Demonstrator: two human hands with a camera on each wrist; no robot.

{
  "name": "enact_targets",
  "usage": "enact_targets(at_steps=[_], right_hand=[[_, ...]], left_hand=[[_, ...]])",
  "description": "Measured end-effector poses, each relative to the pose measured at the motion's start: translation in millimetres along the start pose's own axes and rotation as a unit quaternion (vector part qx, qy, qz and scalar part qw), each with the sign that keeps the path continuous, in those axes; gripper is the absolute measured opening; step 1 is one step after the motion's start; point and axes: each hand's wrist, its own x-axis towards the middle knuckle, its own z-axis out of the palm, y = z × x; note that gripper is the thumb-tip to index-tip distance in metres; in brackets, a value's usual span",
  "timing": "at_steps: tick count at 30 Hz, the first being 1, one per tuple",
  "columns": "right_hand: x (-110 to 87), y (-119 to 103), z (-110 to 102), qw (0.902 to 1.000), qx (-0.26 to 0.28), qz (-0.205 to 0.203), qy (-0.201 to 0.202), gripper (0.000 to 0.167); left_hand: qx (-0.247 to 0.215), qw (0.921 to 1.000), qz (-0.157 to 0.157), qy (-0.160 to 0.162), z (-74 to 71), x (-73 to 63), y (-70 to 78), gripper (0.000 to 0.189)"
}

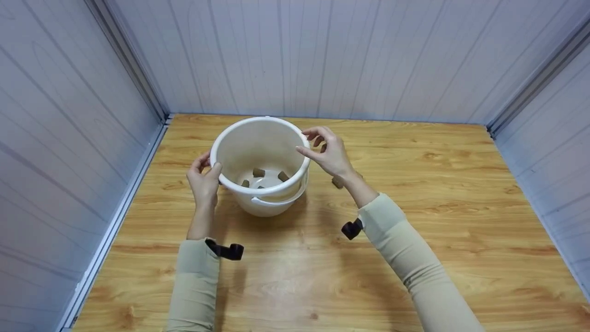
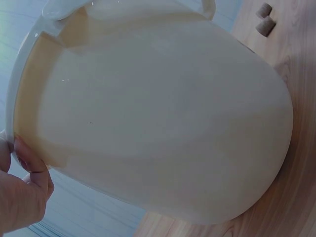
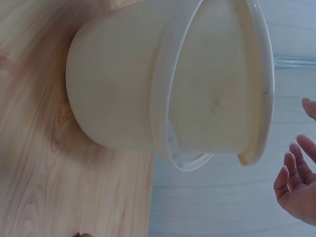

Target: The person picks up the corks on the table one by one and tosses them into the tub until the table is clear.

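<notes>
A white plastic bucket point(image 1: 267, 210) stands on the wooden surface, its handle point(image 1: 281, 203) hanging down on the near right side. My left hand point(image 1: 203, 184) grips the bucket's rim at the left; in the left wrist view the fingers point(image 2: 33, 165) lie under the rim against the outer wall. Close to the rim's right side is my right hand point(image 1: 333, 154), its fingers loosely bent. The right wrist view shows this hand point(image 3: 298, 187) apart from the bucket, with nothing in it. Several brown cork-like pieces point(image 1: 258, 172) lie on the bucket's bottom.
Two more cork-like pieces lie outside to the bucket's right, one point(image 2: 266, 26) beside the other point(image 2: 264, 10); my right wrist partly covers them in the head view. Pale panel walls point(image 1: 299, 60) enclose the wooden surface point(image 1: 438, 184) at the back and both sides.
</notes>
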Motion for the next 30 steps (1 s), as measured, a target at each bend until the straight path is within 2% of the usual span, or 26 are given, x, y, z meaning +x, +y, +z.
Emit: enact_targets(at_steps=[7, 19, 30], right_hand=[[-6.6, 16, -10, 0.9997, -0.012, 0.002, 0.023, 0.031], [-15.2, 47, -18, 0.9964, -0.013, 0.049, 0.069, 0.029], [-28.3, 79, -15, 0.9936, -0.042, 0.042, 0.096, 0.027]], left_hand=[[-0.003, 1.0000, -0.004, 0.001, -0.8, 0.1, -0.4, 0.040], [-0.001, 0.9999, 0.000, -0.011, -2.7, 0.3, -0.3, 0.039], [0.004, 1.0000, 0.007, -0.002, -1.4, 1.3, -1.1, 0.039]])
